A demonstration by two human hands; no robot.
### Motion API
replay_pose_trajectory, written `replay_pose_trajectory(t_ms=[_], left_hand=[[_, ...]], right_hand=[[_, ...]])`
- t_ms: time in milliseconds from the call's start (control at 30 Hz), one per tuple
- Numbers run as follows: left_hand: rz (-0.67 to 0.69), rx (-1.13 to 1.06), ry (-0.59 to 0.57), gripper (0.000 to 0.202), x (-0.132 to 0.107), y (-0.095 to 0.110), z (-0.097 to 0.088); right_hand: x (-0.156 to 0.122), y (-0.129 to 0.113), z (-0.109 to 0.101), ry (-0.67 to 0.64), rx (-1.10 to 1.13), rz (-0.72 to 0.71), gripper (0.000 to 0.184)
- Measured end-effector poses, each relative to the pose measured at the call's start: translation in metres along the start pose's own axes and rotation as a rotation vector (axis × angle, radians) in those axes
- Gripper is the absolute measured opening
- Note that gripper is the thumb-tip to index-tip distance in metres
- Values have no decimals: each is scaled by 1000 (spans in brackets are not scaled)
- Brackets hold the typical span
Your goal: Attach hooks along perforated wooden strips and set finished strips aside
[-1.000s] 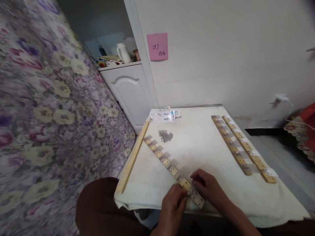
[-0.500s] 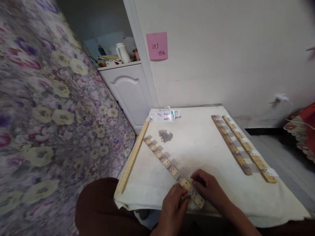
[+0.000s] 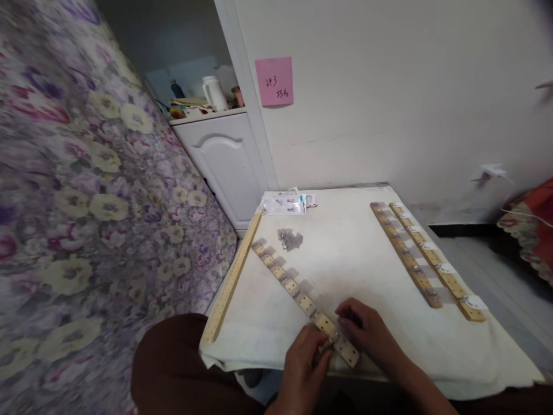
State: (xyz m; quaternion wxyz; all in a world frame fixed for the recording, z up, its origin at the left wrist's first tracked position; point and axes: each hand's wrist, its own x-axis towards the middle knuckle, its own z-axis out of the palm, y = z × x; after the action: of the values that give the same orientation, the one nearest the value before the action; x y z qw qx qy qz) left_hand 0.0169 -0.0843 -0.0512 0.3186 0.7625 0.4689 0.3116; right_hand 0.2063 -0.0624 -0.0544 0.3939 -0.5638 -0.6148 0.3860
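A long wooden strip [image 3: 305, 302] with drilled holes lies slantwise across the cloth. Small shiny metal pieces sit along it, with see-through tags sticking out on its right side. At its near end, my left hand [image 3: 305, 360] is closed, thumb and forefinger pinched at the strip's left edge beside a shiny piece; what lies between them is hidden. Across the strip, my right hand [image 3: 367, 328] has its fingertips bent together at the edge of a clear plastic tag [image 3: 339, 329]. Farther back rests a small heap of clear tags with metal pieces [image 3: 290, 239].
Two similar wooden strips [image 3: 406, 251] with tags lie at the right. A bare holed strip [image 3: 231, 279] runs along the table's left edge. Clear packets [image 3: 284, 204] lie at the back left, below a pink note [image 3: 275, 82]. A flowered curtain [image 3: 99, 202] hangs on the left.
Both hands stay almost where they were at the strip's near end. The whole view has shifted very slightly; no object has visibly moved.
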Motion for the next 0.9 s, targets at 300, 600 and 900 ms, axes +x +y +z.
replay_pose_trajectory(t_ms=[300, 600, 900], left_hand=[[10, -23, 13, 11, 0, 2, -2], [-8, -32, -6, 16, 1, -6, 4], [-22, -68, -1, 16, 3, -2, 3]], right_hand=[[1, 3, 2, 6, 51, 21, 12], [1, 0, 5, 36, -20, -12, 10], [1, 5, 8, 45, -39, -53, 9]])
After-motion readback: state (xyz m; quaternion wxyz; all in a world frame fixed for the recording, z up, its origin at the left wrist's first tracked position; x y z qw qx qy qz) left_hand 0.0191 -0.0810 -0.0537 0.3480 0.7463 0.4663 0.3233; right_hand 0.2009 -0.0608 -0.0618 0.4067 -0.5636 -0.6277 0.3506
